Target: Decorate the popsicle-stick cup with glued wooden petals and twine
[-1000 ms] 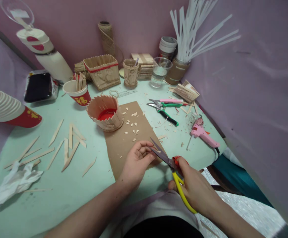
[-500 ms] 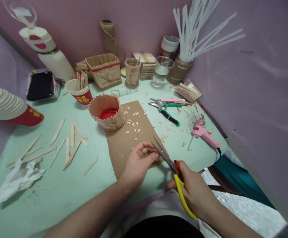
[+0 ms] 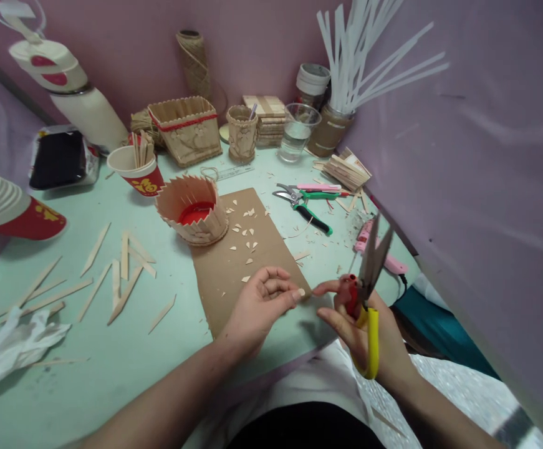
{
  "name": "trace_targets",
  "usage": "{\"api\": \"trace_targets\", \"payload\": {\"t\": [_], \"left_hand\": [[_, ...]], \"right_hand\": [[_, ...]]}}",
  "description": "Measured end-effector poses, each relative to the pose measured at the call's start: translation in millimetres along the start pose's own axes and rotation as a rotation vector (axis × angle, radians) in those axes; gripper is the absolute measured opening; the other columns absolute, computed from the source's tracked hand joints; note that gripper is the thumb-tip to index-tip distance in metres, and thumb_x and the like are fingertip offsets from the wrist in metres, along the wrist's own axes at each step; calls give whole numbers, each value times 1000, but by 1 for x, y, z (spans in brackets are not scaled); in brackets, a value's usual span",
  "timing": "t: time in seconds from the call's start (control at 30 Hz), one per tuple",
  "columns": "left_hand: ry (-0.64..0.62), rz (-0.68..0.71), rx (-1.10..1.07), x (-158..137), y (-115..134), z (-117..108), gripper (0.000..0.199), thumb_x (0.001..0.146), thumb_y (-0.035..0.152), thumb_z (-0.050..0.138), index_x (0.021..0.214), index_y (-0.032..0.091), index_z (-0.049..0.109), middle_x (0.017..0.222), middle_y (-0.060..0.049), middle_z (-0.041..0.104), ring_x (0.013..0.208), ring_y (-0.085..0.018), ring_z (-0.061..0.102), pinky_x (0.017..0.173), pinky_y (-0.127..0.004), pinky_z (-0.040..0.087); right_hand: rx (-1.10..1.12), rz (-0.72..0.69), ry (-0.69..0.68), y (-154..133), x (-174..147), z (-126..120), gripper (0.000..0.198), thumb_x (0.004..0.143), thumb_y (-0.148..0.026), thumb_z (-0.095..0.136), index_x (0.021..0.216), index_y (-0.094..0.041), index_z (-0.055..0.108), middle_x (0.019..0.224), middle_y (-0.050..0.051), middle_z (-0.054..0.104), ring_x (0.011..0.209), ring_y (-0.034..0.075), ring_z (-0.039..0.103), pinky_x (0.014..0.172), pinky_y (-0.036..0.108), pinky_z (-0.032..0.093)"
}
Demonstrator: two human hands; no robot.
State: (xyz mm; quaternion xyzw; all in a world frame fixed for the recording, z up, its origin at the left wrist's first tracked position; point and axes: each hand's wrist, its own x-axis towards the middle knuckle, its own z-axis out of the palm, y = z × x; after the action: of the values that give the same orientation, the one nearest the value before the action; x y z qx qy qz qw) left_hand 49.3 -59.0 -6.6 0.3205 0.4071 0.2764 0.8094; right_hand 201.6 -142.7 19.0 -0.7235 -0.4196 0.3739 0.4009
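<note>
My left hand [image 3: 264,305] pinches a small pale wood chip [image 3: 302,292] between thumb and forefinger, over the near right corner of a brown cardboard sheet [image 3: 266,249]. Close by on the right, my right hand [image 3: 360,318] holds yellow-and-red-handled scissors [image 3: 371,280], blades apart and pointing up. Its thumb and forefinger reach toward the chip, a small gap away. Several cut wood chips [image 3: 247,245] lie scattered on the cardboard. A round basket of pointed wooden sticks [image 3: 206,224] with a red inside bottom stands at the sheet's far left part.
Loose sticks [image 3: 126,293] and a crumpled tissue [image 3: 19,343] lie left, near stacked paper cups [image 3: 28,218]. Green-handled pruning shears [image 3: 311,218] and a pink glue gun [image 3: 388,255] lie right. A rectangular basket [image 3: 189,137] and a cup of water [image 3: 296,140] stand behind.
The scissors have swung from pointing at my left fingers to upright in my right hand, whose thumb and forefinger now stretch toward the chip. The view has shifted slightly right.
</note>
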Motion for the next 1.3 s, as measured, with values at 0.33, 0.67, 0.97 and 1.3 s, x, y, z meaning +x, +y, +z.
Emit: {"api": "trace_targets", "payload": {"t": [0.33,0.67,0.97,1.3], "left_hand": [[-73,-99,-38,1,2,1,43,61,29,85,91,16,57,71,-1,68,63,-10,59,66,-25,44],[-118,-197,-27,0,3,1,31,61,40,83,68,13,71,60,1,56,52,-5,38,51,-22,24],[9,-77,-60,0,6,1,31,60,38,85,70,14,68,63,0,63,52,-5,46,51,-21,31],[51,-2,-185,-1,4,5,38,57,41,88,73,15,66,72,-2,71,70,-14,68,72,-27,55]], "right_hand": [[90,-84,71,5,8,17,32,78,-42,71,83,-24,45,84,1,68,54,10,49,58,29,51],[148,-49,57,3,8,21,34,75,-39,74,83,-26,44,86,-1,67,51,9,46,64,33,53],[-250,-59,-169,3,8,-5,49,67,-55,74,91,-24,44,76,-4,50,60,13,42,56,28,38],[-715,86,-299,-3,-2,-10,53,67,-56,71,96,-24,40,86,2,59,74,23,56,60,30,35]]}}
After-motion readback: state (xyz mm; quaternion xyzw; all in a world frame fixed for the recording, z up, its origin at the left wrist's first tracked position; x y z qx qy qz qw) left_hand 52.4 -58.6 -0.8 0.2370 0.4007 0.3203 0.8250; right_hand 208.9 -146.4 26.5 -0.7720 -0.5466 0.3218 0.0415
